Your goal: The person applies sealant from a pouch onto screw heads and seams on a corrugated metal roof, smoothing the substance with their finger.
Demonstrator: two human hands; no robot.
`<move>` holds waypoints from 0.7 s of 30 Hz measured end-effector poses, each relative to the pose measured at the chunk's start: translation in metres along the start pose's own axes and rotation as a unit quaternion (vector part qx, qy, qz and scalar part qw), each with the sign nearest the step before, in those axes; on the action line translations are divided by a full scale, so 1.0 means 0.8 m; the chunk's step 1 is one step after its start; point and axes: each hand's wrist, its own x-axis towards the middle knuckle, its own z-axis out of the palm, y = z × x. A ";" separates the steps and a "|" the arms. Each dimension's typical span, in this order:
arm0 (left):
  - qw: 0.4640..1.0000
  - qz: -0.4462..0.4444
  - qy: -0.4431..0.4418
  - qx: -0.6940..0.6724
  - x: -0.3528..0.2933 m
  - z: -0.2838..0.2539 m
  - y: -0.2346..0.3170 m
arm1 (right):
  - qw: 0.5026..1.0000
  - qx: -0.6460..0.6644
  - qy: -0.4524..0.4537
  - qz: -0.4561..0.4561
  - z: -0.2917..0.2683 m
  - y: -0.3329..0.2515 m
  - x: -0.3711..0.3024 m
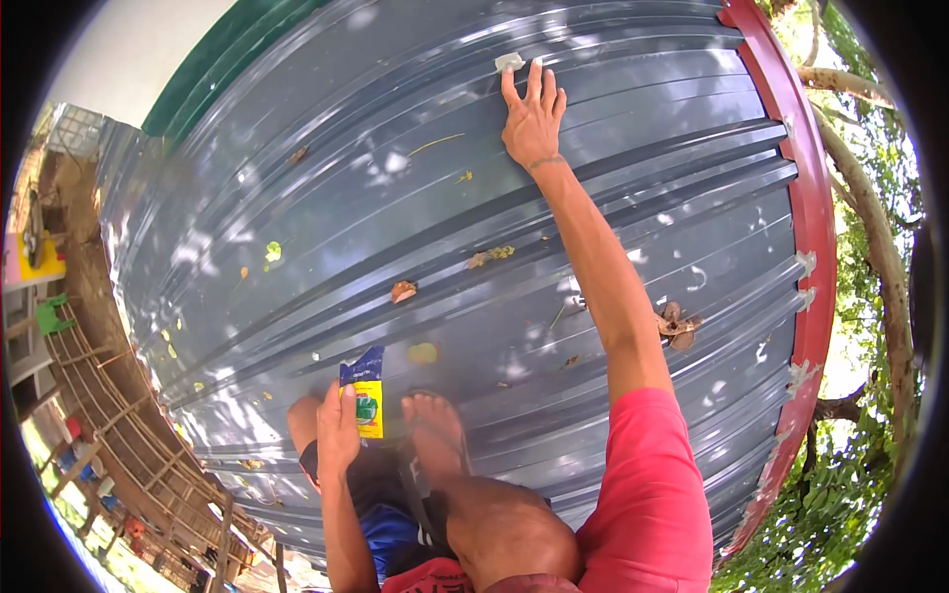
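Note:
My left hand [339, 427] is closed on a small yellow and blue packet [368, 397], held upright above my knee. Stretched far forward, my right hand [534, 121] lies on the dark grey corrugated metal roof [341, 198] with its fingers spread. Its fingertips touch or reach the edge of a small whitish-grey patch [509, 62] on a roof rib. Whether the fingers press on the patch or only rest beside it, I cannot tell. My bare foot [435, 435] is on the roof near the packet.
Dry leaves [678, 326] and other leaf bits lie scattered on the roof. A red metal trim [816, 217] with grey blobs borders the right edge, beside tree branches [875, 237]. Past the left edge, a bamboo fence [129, 435] stands at a lower level.

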 end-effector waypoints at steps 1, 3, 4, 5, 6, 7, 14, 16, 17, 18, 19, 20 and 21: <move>1.000 -0.001 0.001 0.000 0.000 0.000 -0.003 | 1.000 0.013 0.006 -0.005 -0.005 -0.004 0.000; 1.000 -0.001 0.002 -0.017 -0.001 -0.001 -0.007 | 0.999 0.044 0.005 0.002 -0.016 -0.008 0.004; 1.000 -0.001 0.002 -0.018 -0.001 -0.001 -0.010 | 0.999 0.043 0.005 0.002 -0.019 -0.004 0.008; 1.000 0.002 0.007 -0.026 -0.001 -0.001 -0.013 | 0.999 0.031 0.001 0.013 -0.020 -0.001 0.015; 0.999 0.005 0.013 -0.035 -0.001 -0.001 -0.015 | 1.000 0.019 -0.002 0.024 -0.022 0.001 0.021; 0.999 0.006 0.011 -0.037 0.000 -0.001 -0.010 | 1.000 0.007 0.020 0.014 -0.021 0.009 0.024; 1.000 -0.009 0.009 -0.022 0.001 -0.003 -0.017 | 0.995 -0.068 0.039 -0.060 -0.028 0.032 0.027; 1.000 -0.007 0.011 -0.024 0.001 -0.003 -0.018 | 0.996 -0.053 0.045 -0.056 -0.023 0.027 0.019; 1.000 -0.010 0.007 -0.028 0.001 -0.003 -0.018 | 0.997 -0.034 0.048 -0.047 -0.018 0.021 0.014; 0.999 -0.013 0.003 -0.033 0.002 -0.003 -0.017 | 0.998 -0.015 0.051 -0.039 -0.013 0.016 0.010; 0.999 -0.013 0.002 -0.032 0.001 -0.003 -0.016 | 0.999 -0.018 0.030 -0.030 -0.009 0.009 0.007; 0.999 -0.016 0.001 -0.030 0.001 -0.003 -0.015 | 0.999 -0.019 0.030 -0.029 -0.006 0.004 0.006; 0.999 -0.018 0.000 -0.027 0.002 -0.003 -0.014 | 0.999 -0.032 0.028 -0.033 -0.003 0.001 0.006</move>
